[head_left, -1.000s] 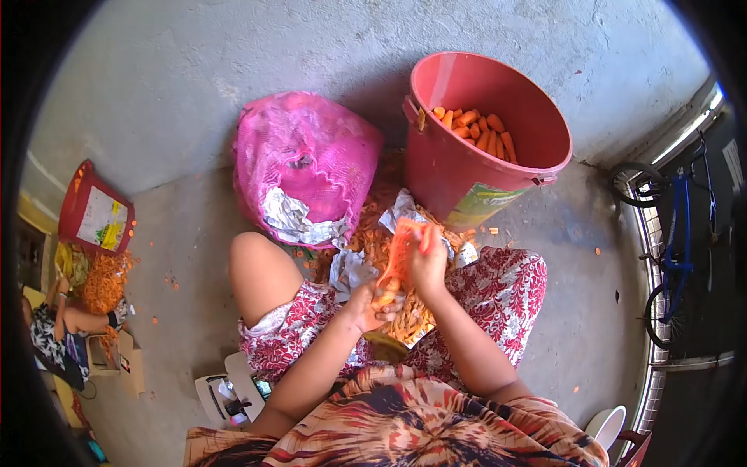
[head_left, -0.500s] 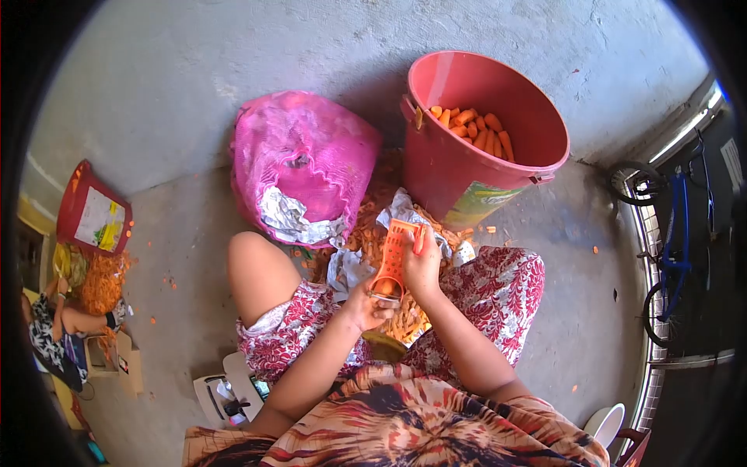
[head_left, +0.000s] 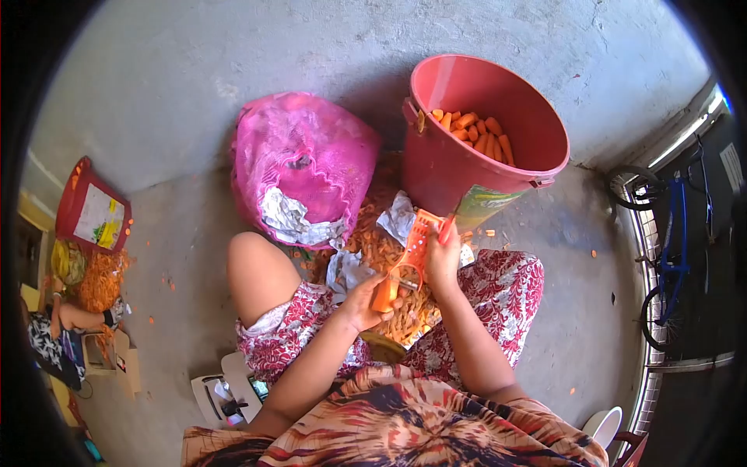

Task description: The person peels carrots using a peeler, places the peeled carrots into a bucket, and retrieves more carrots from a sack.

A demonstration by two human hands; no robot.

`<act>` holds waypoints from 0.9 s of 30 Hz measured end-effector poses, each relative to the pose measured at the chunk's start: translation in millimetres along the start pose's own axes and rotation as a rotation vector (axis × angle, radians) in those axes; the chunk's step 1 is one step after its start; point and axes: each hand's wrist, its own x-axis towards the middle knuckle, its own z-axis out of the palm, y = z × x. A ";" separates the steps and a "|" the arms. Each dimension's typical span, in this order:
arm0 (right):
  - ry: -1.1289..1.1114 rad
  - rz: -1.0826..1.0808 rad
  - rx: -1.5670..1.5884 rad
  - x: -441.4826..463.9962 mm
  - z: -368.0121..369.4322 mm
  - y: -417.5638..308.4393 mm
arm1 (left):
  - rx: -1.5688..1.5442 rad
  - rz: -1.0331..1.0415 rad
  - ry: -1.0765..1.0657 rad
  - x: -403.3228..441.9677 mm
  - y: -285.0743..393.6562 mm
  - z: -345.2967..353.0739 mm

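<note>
My left hand (head_left: 364, 305) is closed around an orange carrot (head_left: 385, 296), held low over the heap between my legs. Up and to the right, my right hand (head_left: 443, 257) grips an orange peeler (head_left: 417, 245) with a flat perforated body and a round opening at its lower end. That opening lies close to the carrot. Beneath both hands spread carrot peelings (head_left: 381, 241) and crumpled paper (head_left: 348, 271). Part of a round, dull yellow object shows below my left hand.
A red bucket (head_left: 436, 175) with peeled carrots stands beyond my right hand. Left of it sits a pink mesh sack (head_left: 311, 156). At far left are another person (head_left: 58, 335), a smaller red bucket (head_left: 66, 204) and a peelings pile. A blue bicycle (head_left: 675, 241) is at right.
My right hand and the peeler have moved right and slightly away from my left hand. The carrot now shows more clearly in my left hand, tilted below the peeler's round opening.
</note>
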 end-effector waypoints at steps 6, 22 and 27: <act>-0.036 0.007 0.017 -7.5 4.2 -7.0 | 0.001 0.042 0.055 -1.4 -0.9 7.1; -0.016 0.074 0.432 -12.2 7.2 -16.4 | -0.199 -0.241 -0.414 1.9 -12.7 2.2; -0.092 0.046 0.213 -16.3 9.3 -9.8 | -0.166 -0.271 -0.447 -2.0 -17.0 6.0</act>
